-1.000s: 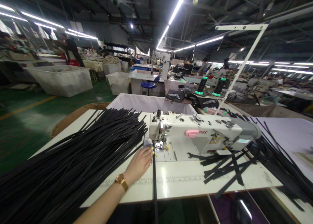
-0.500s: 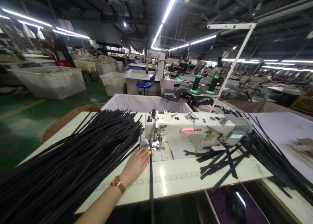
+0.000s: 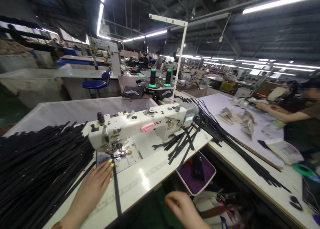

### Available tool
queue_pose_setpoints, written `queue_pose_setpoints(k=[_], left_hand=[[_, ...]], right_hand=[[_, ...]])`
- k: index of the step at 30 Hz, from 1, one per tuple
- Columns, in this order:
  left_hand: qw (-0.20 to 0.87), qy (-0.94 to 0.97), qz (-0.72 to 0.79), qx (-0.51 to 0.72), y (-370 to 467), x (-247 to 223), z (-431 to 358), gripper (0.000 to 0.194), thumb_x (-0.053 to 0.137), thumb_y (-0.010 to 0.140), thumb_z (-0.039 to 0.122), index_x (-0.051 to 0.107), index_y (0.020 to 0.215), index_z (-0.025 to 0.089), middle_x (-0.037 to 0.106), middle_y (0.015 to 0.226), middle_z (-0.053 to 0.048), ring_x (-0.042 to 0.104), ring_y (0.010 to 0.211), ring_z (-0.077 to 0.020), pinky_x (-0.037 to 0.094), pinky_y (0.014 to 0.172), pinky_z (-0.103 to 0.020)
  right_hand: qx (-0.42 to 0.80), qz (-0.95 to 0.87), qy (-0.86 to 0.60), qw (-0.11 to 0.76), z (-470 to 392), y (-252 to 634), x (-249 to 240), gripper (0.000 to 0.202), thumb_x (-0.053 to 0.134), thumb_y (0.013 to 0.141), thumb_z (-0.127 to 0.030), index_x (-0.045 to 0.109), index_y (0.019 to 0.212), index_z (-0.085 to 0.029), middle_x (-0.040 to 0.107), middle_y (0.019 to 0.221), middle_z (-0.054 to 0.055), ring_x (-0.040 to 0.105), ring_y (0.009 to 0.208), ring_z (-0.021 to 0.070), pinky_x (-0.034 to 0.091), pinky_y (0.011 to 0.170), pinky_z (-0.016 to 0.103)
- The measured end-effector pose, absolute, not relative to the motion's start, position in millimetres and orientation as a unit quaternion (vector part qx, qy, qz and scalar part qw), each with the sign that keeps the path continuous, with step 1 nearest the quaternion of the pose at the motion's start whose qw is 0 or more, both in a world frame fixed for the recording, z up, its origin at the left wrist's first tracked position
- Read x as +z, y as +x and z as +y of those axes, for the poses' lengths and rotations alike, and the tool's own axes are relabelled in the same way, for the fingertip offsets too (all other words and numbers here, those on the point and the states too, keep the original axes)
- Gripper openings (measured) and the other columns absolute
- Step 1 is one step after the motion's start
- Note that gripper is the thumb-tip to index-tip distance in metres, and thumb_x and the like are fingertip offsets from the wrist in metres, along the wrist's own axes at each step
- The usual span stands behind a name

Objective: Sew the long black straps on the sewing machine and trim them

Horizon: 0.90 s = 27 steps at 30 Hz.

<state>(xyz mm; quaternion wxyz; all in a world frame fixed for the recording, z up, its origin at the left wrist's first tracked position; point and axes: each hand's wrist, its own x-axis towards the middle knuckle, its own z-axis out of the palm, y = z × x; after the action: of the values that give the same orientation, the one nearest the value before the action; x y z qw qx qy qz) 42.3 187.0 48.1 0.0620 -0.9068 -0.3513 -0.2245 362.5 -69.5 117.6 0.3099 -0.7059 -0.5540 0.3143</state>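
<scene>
My left hand [image 3: 91, 185] lies flat with fingers stretched out, its yellow-nailed fingertips touching a narrow black strip [image 3: 116, 190] beside the presser foot of a white sewing machine [image 3: 132, 124]. That strip runs from under the needle area over the table's front edge. A thick heap of black strips [image 3: 45, 159] lies left of this hand. My right hand [image 3: 183, 207] is in the air in front of the table edge, its fingers curled together, slightly blurred; I see nothing in it. A wrench [image 3: 158, 144] and several short black strips [image 3: 183, 142] lie right of the needle.
Below the table edge, a purple-lined bin [image 3: 186, 179] holds a dark phone-like object [image 3: 198, 169]. More long strips [image 3: 235, 144] lie across the table at right. Thread cones [image 3: 152, 78] stand behind the machine. A co-worker's arm [image 3: 287, 112] reaches over beige pieces [image 3: 247, 120].
The view has swung right, so the machine now sits further left. My right hand has come into view below the table edge. The left hand stays at the strip by the presser foot.
</scene>
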Motion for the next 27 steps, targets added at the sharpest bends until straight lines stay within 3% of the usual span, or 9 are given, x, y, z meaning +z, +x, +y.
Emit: queue_pose_setpoints(k=[2, 4, 6, 10, 16, 22, 27], left_hand=[[0.071, -0.908, -0.341, -0.231, 40.6, 42.9, 189.8, 0.042, 0.046, 0.094, 0.038, 0.065, 0.125, 0.018, 0.059, 0.136, -0.01, 0.053, 0.128, -0.0319, 0.044, 0.105, -0.052], [0.078, -0.909, -0.338, -0.232, 39.9, 41.0, 190.4, 0.042, 0.046, 0.094, 0.039, 0.066, 0.123, 0.018, 0.06, 0.135, -0.01, 0.054, 0.126, -0.032, 0.045, 0.104, -0.051], [0.08, -0.908, -0.343, -0.228, 40.4, 42.2, 189.3, 0.042, 0.045, 0.094, 0.039, 0.066, 0.124, 0.017, 0.06, 0.135, -0.01, 0.055, 0.126, -0.0317, 0.045, 0.104, -0.051], [0.059, -0.902, -0.363, -0.227, 44.9, 52.7, 183.6, 0.042, 0.046, 0.096, 0.038, 0.063, 0.128, 0.017, 0.059, 0.137, -0.01, 0.053, 0.128, -0.0308, 0.044, 0.106, -0.051], [0.027, -0.889, -0.385, -0.247, 53.5, 77.3, 171.8, 0.036, 0.044, 0.097, 0.03, 0.065, 0.125, 0.02, 0.061, 0.134, -0.009, 0.055, 0.125, -0.0284, 0.044, 0.106, -0.052], [0.005, -0.883, -0.408, -0.231, 55.7, 93.5, 165.1, 0.035, 0.044, 0.097, 0.024, 0.063, 0.127, 0.021, 0.059, 0.137, -0.007, 0.053, 0.127, -0.0271, 0.042, 0.108, -0.051], [-0.006, -0.882, -0.415, -0.224, 55.4, 95.7, 163.1, 0.036, 0.045, 0.097, 0.022, 0.06, 0.129, 0.02, 0.057, 0.139, -0.006, 0.051, 0.127, -0.027, 0.04, 0.109, -0.053]], right_hand=[[0.102, -0.574, -0.789, 0.195, -58.2, 415.9, 131.7, 0.025, 0.047, 0.095, -0.023, 0.072, 0.1, -0.022, 0.076, 0.099, 0.003, 0.07, 0.089, 0.0167, 0.052, 0.081, 0.024], [0.028, -0.553, -0.817, 0.162, -47.2, 462.6, 147.8, 0.029, 0.042, 0.096, -0.021, 0.068, 0.11, -0.02, 0.072, 0.113, 0.008, 0.068, 0.101, 0.0218, 0.052, 0.085, 0.03], [-0.01, -0.557, -0.821, 0.128, -36.2, 494.4, 160.2, 0.033, 0.039, 0.096, -0.019, 0.064, 0.117, -0.02, 0.067, 0.123, 0.01, 0.069, 0.098, 0.0231, 0.052, 0.082, 0.032], [-0.035, -0.619, -0.783, 0.058, -18.3, 511.2, 165.9, 0.036, 0.042, 0.093, -0.014, 0.061, 0.121, -0.023, 0.064, 0.127, 0.009, 0.071, 0.083, 0.0195, 0.052, 0.07, 0.028], [-0.098, -0.675, -0.731, 0.005, -14.5, 514.4, 145.0, 0.036, 0.037, 0.092, -0.01, 0.063, 0.114, -0.021, 0.064, 0.124, 0.01, 0.072, 0.075, 0.0181, 0.053, 0.059, 0.025], [-0.114, -0.701, -0.704, -0.005, -6.1, 542.5, 125.5, 0.038, 0.034, 0.094, -0.014, 0.064, 0.115, -0.023, 0.064, 0.119, 0.009, 0.072, 0.067, 0.0167, 0.05, 0.05, 0.024], [-0.074, -0.709, -0.7, 0.035, -6.5, 536.1, 129.6, 0.037, 0.035, 0.091, -0.015, 0.069, 0.103, -0.024, 0.066, 0.114, 0.009, 0.072, 0.066, 0.0176, 0.051, 0.051, 0.024]])
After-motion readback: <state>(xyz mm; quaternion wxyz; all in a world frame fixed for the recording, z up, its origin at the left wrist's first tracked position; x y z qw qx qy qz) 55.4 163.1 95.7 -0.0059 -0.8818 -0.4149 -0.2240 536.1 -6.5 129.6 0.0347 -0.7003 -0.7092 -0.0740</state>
